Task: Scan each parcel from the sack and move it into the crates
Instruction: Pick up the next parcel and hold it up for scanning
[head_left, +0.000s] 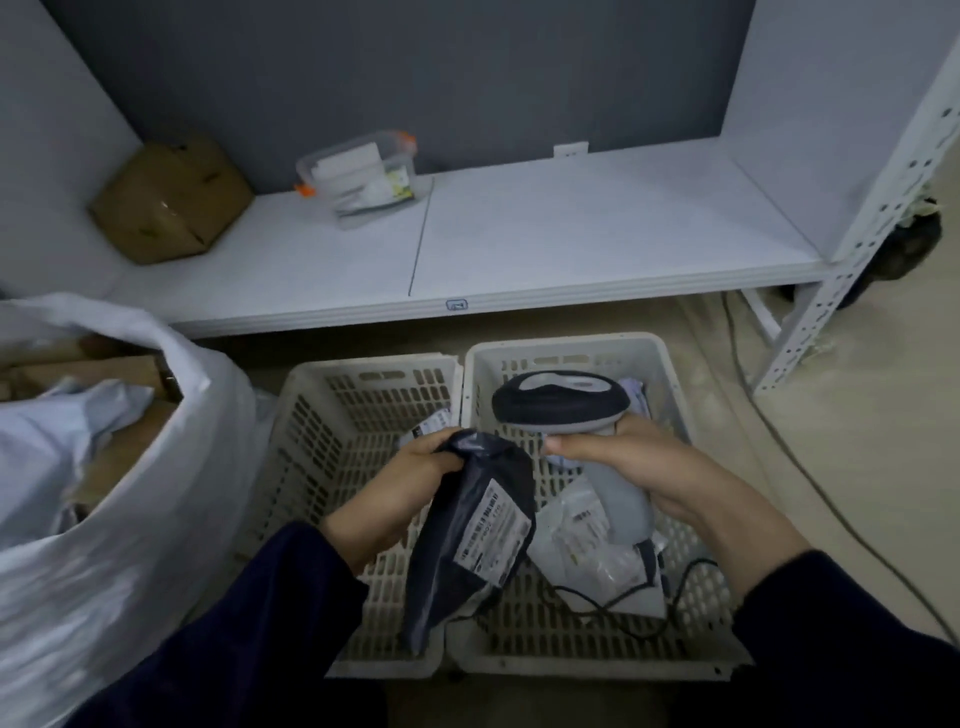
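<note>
The dark parcel (478, 540) hangs over the seam between the two crates, its white label turned up. The left hand (415, 462) grips its top edge, fingers curled tight round the crumpled plastic. Just beside it, the right hand (639, 462) is wrapped round the grip of the scanner (566, 400), whose dark head sits above the right crate (561, 345). The scanner's black cable (597, 605) trails over a white parcel (587, 551) lying in that crate. The left crate (363, 364) holds another packet (434, 422) (mostly hidden behind the hand). The white sack (156, 467) stands open at the left, parcels inside. Beyond, a low shelf (571, 234) carries a cardboard box (171, 202) and a clear lidded tub (363, 176).
</note>
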